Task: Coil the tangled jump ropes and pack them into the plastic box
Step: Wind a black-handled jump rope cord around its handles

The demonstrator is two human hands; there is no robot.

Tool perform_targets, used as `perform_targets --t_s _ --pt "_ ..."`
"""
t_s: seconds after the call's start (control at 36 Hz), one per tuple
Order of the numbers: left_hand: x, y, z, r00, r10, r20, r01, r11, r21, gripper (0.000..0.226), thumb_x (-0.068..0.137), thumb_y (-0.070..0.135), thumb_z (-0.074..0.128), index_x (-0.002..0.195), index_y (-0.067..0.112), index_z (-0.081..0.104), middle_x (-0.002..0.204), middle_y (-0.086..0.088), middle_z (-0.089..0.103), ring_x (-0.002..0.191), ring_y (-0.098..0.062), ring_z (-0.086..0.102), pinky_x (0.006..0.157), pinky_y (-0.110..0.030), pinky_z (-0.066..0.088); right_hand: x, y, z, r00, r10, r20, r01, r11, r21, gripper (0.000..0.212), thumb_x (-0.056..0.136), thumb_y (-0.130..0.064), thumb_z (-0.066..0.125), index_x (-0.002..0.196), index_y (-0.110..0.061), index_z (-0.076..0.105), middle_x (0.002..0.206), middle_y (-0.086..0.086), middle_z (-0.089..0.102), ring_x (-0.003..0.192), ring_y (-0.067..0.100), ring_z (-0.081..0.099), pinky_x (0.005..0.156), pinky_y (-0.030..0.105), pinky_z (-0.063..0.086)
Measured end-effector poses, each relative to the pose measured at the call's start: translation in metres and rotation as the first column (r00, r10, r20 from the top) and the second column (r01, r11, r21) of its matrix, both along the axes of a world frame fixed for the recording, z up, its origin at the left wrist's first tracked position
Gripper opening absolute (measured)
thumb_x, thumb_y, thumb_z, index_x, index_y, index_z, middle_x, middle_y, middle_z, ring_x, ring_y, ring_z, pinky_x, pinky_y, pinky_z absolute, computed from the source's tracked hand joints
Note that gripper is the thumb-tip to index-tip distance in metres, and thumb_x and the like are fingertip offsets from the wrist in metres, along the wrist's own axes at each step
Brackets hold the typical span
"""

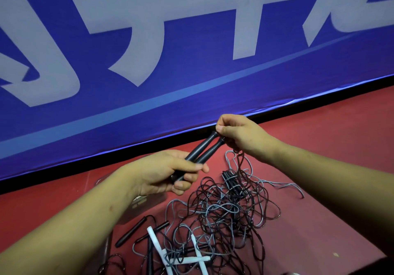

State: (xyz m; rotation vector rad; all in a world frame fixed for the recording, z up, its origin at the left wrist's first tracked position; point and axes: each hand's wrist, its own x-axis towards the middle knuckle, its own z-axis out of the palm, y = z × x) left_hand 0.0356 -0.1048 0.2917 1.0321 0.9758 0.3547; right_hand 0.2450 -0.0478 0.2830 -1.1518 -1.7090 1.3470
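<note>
My left hand [168, 171] grips the lower ends of two black jump-rope handles [202, 149], held side by side and slanting up to the right. My right hand [236, 134] pinches their top ends, where a dark cord hangs down into the tangle. A tangled pile of black and grey jump ropes [223, 213] lies on the red floor below my hands. Loose black handles [132, 231] and white handles [157, 248] lie at the pile's left edge. A clear plastic box [136, 205] shows partly under my left forearm.
A large blue banner with white characters [170, 51] stands upright behind the pile, its black bottom edge meeting the red floor [330, 147]. Bare red floor stretches to the right of the ropes.
</note>
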Motion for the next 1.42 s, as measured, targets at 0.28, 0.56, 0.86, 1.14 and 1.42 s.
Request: perform_targets --t_s 0.28,0.56,0.86,1.14,1.42 --pt "0.004 0.002 -0.005 0.985 0.143 0.098 -0.158 0.972 0.172 0.011 0.092 0.011 0.061 0.092 0.003 0.054 0.054 0.001 0.034 0.041 -0.007 0.03 0.042 -0.018 0.027 0.009 0.007 0.01 0.994 0.081 -0.067 -0.079 0.996 0.037 0.034 0.102 -0.027 0.05 0.075 -0.007 0.055 0.056 -0.003 0.033 0.051 0.015 0.028 0.05 0.028 0.023" --pt "0.011 0.014 -0.002 0.597 0.633 0.493 -0.731 0.683 0.008 0.017 0.102 0.013 0.044 0.088 0.006 0.051 0.08 -0.017 0.072 0.083 -0.03 0.075 0.062 -0.026 0.06 0.004 0.002 -0.007 0.985 0.166 0.054 -0.16 0.982 -0.097 0.019 0.103 -0.01 0.046 0.089 -0.005 0.058 0.063 0.007 0.049 0.05 0.02 0.054 0.052 0.027 0.041" --pt "0.004 0.03 -0.001 0.32 0.789 0.525 -0.888 0.443 -0.125 0.019 0.106 0.024 0.042 0.107 0.006 0.047 0.114 -0.026 0.069 0.102 -0.039 0.07 0.091 -0.049 0.055 -0.044 -0.022 -0.013 0.971 0.135 -0.196 -0.2 0.909 -0.366 0.032 0.107 -0.03 0.034 0.091 -0.012 0.056 0.053 -0.004 0.031 0.044 0.009 0.021 0.04 0.018 0.019" --pt "0.016 0.033 -0.01 0.486 0.804 0.344 -0.829 0.548 -0.111 0.036 0.107 0.035 0.037 0.124 0.012 0.058 0.116 0.006 0.073 0.124 -0.024 0.059 0.111 -0.044 0.039 -0.065 -0.038 -0.008 0.962 0.241 0.129 -0.187 0.924 -0.334 0.034 0.103 -0.023 0.043 0.079 -0.006 0.061 0.054 0.007 0.041 0.034 0.011 0.032 0.037 0.017 0.025" --pt "0.026 0.037 -0.007 0.414 0.811 0.414 -0.85 0.507 -0.141 0.017 0.103 0.026 0.051 0.112 0.012 0.051 0.063 -0.003 0.063 0.053 -0.015 0.064 0.048 -0.024 0.052 -0.058 -0.035 0.007 0.952 0.27 0.142 -0.233 0.944 -0.233 0.035 0.103 -0.021 0.044 0.078 -0.005 0.061 0.057 0.012 0.04 0.04 0.017 0.033 0.039 0.021 0.027"
